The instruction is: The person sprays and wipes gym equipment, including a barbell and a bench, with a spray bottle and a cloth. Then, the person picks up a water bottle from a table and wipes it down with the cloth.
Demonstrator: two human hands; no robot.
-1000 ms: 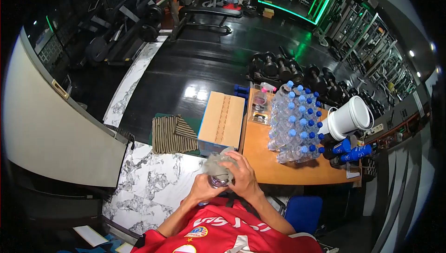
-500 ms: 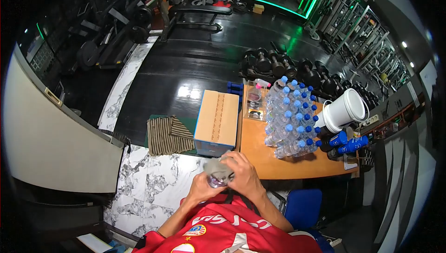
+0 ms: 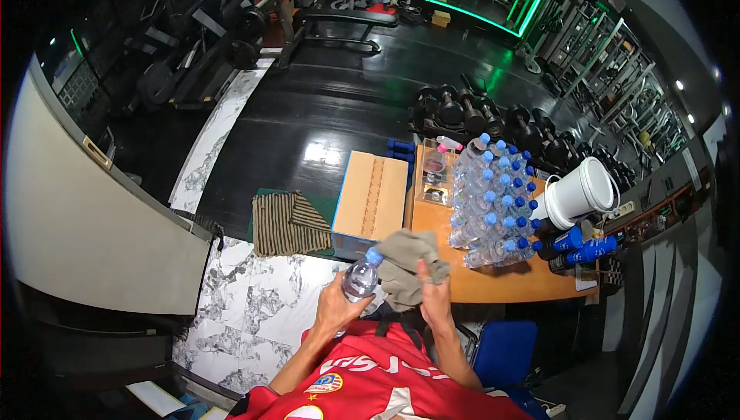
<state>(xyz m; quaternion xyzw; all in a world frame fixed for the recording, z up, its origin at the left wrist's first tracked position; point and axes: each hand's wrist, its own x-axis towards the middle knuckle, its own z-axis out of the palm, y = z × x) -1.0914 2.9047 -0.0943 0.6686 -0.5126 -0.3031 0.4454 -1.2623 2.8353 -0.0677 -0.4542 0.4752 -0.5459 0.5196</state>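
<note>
My left hand (image 3: 339, 306) is wrapped around a clear plastic water bottle (image 3: 359, 280) with a blue cap, tilted in front of my red shirt. Just to the right, my right hand (image 3: 436, 296) grips a grey-beige cloth (image 3: 408, 266) that hangs loosely spread out. The cloth lies close beside the bottle's cap; whether they touch I cannot tell. Beyond the hands stands a closed cardboard box (image 3: 371, 195). On the wooden table (image 3: 472, 287) to the right, several similar bottles (image 3: 493, 204) with blue caps stand in close rows.
White buckets (image 3: 580, 188) and blue canisters (image 3: 593, 249) stand at the table's right end. A clear holder (image 3: 435, 181) sits at its left edge. A striped mat (image 3: 285, 223) lies on the floor. Near my right side is a blue chair (image 3: 505, 354). Dumbbells (image 3: 470, 111) line a rack behind.
The cloth, earlier over the bottle's top with both hands on it, is now off to the right in my right hand. The bottle's cap is uncovered. The view has shifted slightly.
</note>
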